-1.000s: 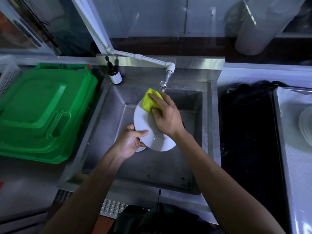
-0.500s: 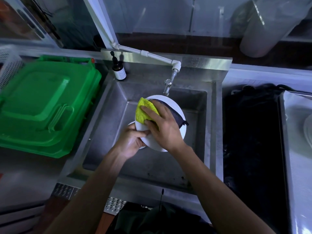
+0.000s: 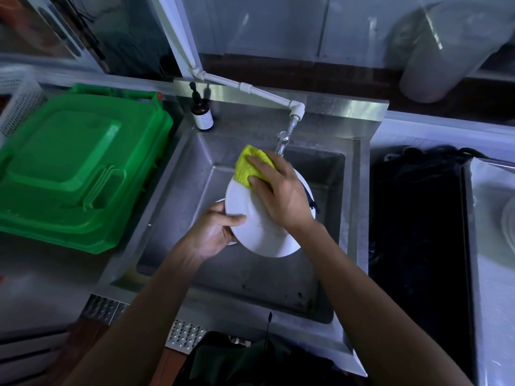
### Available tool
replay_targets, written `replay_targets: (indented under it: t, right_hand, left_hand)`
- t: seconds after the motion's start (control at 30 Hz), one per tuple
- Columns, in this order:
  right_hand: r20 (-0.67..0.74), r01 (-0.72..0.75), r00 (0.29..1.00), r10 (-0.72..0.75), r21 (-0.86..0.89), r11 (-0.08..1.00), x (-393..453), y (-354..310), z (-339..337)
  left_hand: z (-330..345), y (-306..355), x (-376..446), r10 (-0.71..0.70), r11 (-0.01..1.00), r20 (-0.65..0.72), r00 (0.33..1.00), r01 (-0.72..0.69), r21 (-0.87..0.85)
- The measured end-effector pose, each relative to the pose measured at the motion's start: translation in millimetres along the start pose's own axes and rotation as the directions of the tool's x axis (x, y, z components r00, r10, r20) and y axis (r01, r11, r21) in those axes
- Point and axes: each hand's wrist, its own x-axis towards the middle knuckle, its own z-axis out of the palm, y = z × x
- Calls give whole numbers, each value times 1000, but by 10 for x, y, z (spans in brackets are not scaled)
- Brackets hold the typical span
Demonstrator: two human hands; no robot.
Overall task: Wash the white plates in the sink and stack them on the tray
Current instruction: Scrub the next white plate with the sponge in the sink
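- Steel kitchen counter with a sunken stainless sink (image 3: 178, 196).
- Left hand (image 3: 207, 235) has its grip curled round the round white plate (image 3: 262, 232), tilted over the sink.
- Right hand (image 3: 281, 196) presses a yellow sponge cloth (image 3: 246, 165) on the plate's upper rim.

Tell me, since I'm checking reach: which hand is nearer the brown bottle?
Left. The left hand grips the white plate below the brown bottle; the right hand lies farther right, pressing the yellow sponge.

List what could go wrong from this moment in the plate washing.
The left hand grips the white plate by one edge only, tilted above the sink; wet, it might slip and fall. The right hand presses the yellow sponge near the far rim, which could lever the plate loose. The faucet is close enough to knock.
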Motion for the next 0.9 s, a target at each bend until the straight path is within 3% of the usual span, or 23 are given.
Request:
replay_targets:
  t: [0.17, 0.47, 0.9]
  right_hand:
    - [-29, -173, 984, 176, 88, 981, 32, 190, -36]
    - [-68, -335, 935, 347, 148, 931, -206, 329, -16]
    - [-103, -415, 889, 447, 233, 879, -681, -80, 293]
  left_hand:
    - [-47, -39, -20, 26, 999, -33, 999, -27, -31]
    - [8, -159, -39, 91, 984, -75, 993, -101, -144]
    - [176, -178, 18, 66, 959, -246, 967, -130, -254]
